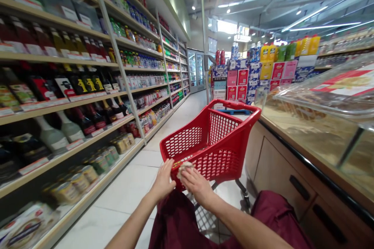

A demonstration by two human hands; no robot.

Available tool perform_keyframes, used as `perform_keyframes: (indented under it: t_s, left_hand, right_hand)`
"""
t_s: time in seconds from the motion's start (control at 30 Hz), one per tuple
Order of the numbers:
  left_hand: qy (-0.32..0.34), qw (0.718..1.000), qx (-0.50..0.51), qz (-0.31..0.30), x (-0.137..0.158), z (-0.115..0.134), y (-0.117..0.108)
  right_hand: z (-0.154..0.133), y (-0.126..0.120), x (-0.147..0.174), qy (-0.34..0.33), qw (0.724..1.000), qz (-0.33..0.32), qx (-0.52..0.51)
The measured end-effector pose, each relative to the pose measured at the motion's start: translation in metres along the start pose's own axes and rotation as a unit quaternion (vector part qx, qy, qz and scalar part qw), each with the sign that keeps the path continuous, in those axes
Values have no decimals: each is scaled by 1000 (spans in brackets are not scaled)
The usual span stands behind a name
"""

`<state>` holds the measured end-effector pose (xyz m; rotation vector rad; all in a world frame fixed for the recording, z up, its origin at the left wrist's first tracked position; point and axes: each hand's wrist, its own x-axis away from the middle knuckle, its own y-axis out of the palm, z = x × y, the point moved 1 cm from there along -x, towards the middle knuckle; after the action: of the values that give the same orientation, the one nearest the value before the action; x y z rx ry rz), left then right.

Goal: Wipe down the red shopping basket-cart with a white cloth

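Hands at a red shopping cart (217,147) on the tiled floor (128,188)
The right hand (198,186) presses a crumpled pale cloth (184,169) against the cart's near edge; the left hand (163,181), thumb spread from fingers, touches its near left corner.

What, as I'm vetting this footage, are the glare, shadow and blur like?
Head view: reflections streak the clear plastic at right; a bright panel burns out white; a perforated shadow lies beneath the red cart; lower-left packages look soft, while the left hand and right hand are fairly clear.

Bottles (39,39) along the left shelves (58,60)
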<state>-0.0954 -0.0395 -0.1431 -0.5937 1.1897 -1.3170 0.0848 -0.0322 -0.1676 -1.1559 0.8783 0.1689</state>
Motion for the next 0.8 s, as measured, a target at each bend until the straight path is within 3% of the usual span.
perform_keyframes:
  t_s: [0.2, 0.3, 0.43, 0.53, 0.63, 0.8]
  left_hand:
    - [-11, 1000, -10, 18, -12, 17, 0]
    - [-7, 999, -23, 28, -28, 41, -1]
    - [-5, 999, -50, 4, -50, 76, 3]
    - [-6, 998, -64, -25, -58, 94, 10]
    - [-19, 996, -77, -26, -58, 101, 17]
    - [-12, 996, -84, -3, -50, 98, 20]
  right_hand:
    - [23, -20, 9, 62, 997, 39, 6]
    - [39, -27, 13, 97, 994, 47, 11]
    - [52, -23, 36, 95, 995, 6, 9]
    - [66, -33, 34, 139, 989, 51, 21]
    - [81, -42, 30, 173, 981, 79, 37]
    - [82, -38, 55, 177, 983, 11, 35]
